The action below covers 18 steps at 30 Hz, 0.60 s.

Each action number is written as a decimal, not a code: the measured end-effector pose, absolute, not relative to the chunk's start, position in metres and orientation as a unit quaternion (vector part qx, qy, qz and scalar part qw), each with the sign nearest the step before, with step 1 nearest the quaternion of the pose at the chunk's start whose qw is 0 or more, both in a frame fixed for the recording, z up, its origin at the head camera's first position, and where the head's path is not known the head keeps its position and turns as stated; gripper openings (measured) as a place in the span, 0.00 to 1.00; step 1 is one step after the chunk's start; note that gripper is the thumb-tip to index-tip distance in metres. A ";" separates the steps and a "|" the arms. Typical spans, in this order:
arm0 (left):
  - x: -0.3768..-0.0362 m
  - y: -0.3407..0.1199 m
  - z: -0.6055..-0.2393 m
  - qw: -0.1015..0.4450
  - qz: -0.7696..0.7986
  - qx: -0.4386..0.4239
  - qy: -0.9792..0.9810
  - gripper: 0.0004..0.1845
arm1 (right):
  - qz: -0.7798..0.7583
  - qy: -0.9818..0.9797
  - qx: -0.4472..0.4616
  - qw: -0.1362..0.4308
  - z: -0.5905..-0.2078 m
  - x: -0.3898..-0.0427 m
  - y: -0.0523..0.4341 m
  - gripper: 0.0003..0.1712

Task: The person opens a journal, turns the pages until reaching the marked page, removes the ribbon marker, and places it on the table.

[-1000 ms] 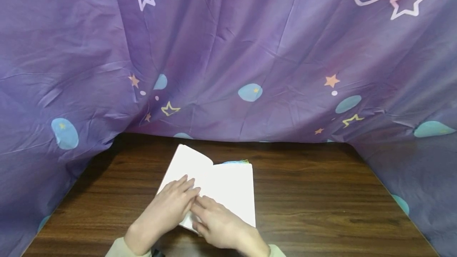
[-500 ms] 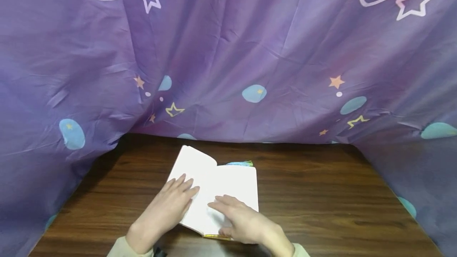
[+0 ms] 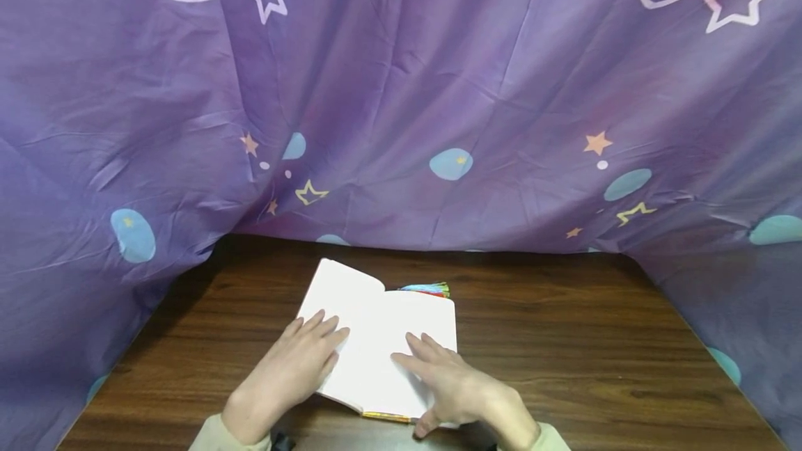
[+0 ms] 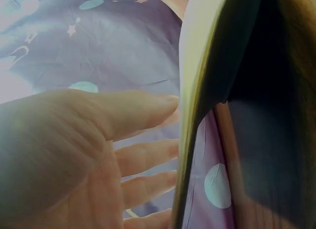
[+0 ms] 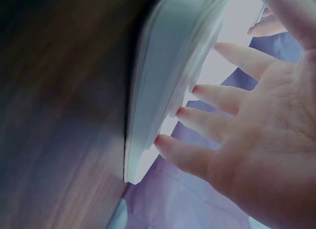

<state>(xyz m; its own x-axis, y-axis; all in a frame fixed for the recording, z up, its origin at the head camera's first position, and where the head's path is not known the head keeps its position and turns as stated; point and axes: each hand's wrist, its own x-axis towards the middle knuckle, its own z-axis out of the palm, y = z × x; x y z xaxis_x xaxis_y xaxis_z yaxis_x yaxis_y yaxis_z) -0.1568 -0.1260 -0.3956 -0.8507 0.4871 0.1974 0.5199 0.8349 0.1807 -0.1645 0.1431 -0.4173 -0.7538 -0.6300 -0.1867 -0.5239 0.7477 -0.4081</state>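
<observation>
An open book [image 3: 370,346] with blank white pages lies slightly turned on the table. On its left page rests my left hand [image 3: 294,360], fingers spread; the left wrist view has the thumb and fingertips of that hand [image 4: 84,150] against the page surface of the book [image 4: 205,46]. Spread over the right page is my right hand [image 3: 454,385], its thumb near the lower edge. In the right wrist view, the fingertips of this hand [image 5: 261,120] touch the pages of the book [image 5: 165,71]. A blue, green and red tassel [image 3: 429,289] pokes out beyond the book's far edge.
The dark wooden table [image 3: 564,353] extends on both sides of the book. A purple curtain [image 3: 376,89] with stars and moons hangs behind and along the sides. A thin golden strip [image 3: 385,416] shows at the book's near edge.
My right hand has moved right from the book's middle across the right page, fingers spreading. The left hand stays on the left page. More of the tassel, now with red, shows.
</observation>
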 end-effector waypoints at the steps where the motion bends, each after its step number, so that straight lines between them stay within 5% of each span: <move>1: -0.157 -0.126 -0.395 0.068 -0.115 -0.262 -0.956 0.18 | -0.164 0.922 -0.312 0.160 -0.418 -0.165 0.144 0.59; 10: -0.158 -0.127 -0.396 0.056 -0.121 -0.252 -0.959 0.18 | -0.154 0.921 -0.315 0.167 -0.417 -0.168 0.148 0.56; 18: -0.158 -0.127 -0.394 0.044 -0.128 -0.249 -0.959 0.19 | -0.179 0.914 -0.334 0.142 -0.409 -0.175 0.155 0.39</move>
<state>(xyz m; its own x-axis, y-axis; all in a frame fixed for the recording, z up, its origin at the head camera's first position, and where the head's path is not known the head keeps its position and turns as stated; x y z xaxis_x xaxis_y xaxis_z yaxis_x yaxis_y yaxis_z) -0.1582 -0.1272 -0.3937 -0.8723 0.4662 0.1475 0.4886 0.8433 0.2241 -0.1748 0.1554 -0.4089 -0.7360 -0.6622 -0.1407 -0.5603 0.7125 -0.4224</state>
